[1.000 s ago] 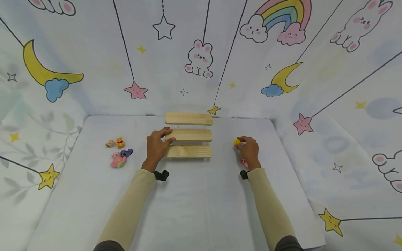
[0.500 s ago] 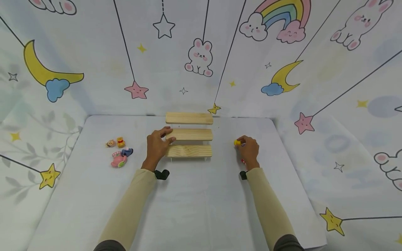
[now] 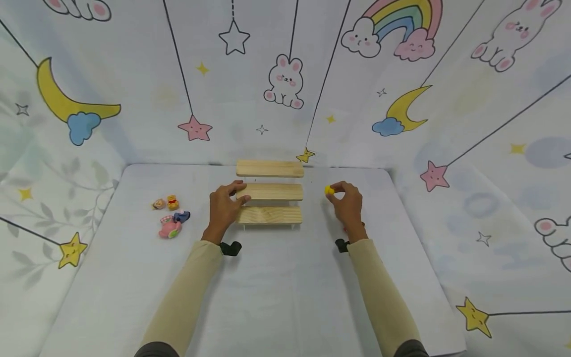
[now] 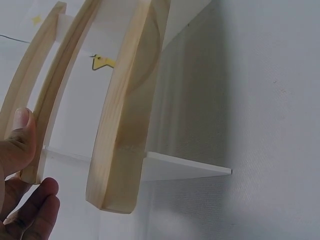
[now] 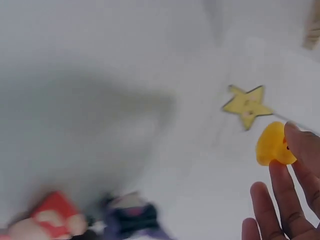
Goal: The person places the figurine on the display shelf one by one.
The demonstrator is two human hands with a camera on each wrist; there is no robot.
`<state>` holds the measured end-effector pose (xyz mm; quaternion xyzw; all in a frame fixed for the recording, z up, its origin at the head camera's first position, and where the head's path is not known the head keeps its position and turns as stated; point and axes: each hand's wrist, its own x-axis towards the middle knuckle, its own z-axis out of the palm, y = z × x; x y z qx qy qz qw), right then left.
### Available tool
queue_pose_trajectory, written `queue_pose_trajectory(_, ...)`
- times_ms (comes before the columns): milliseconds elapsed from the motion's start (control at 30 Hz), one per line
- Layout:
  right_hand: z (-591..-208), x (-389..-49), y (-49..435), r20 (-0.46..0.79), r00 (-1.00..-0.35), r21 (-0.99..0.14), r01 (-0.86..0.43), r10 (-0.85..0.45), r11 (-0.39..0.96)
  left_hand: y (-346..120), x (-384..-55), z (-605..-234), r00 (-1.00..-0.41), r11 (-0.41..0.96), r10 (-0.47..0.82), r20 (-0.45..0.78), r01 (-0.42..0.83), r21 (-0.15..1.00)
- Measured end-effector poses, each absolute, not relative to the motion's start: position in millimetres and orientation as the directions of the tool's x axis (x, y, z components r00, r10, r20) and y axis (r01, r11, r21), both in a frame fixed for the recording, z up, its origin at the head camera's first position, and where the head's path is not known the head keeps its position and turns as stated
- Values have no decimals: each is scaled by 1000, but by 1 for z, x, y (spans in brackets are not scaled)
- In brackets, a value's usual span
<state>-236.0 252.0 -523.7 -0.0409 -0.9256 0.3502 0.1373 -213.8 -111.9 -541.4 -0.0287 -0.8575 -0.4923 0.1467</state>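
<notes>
A three-step wooden stand, its top plank at the back, is at the middle of the table. My left hand holds the left end of its middle plank; in the left wrist view the thumb lies on one side of that plank and fingers on the other. To the right of the stand, my right hand pinches a small yellow toy duck between thumb and fingers. The right wrist view shows the duck from closer, partly covered by the thumb.
Several small toy figures, among them a yellow-and-red bear and a pink figure, lie on the left of the white table. A red-and-white figure and a purple figure appear blurred in the right wrist view.
The right hand has moved away from the other toys, a little left and toward the back, carrying the duck. My left hand has stayed on the middle plank.
</notes>
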Motion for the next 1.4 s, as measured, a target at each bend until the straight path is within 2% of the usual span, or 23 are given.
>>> queue_pose_trajectory(333,-470,-240,203,328,-942,-720,-199,74,665,-111,-213,-541,-956,501,-106,275,188,845)
queue_pose_trajectory(633,-448,-250,170,419,-907,-703,-358,-48,615,-111,-216,-542,-960,507,-102,262,176,844)
queue_pose_trajectory(1400,-445,-269,120,418,-892,-682,-434,-173,589,-113,-214,-541,-959,526,-103,264,173,833)
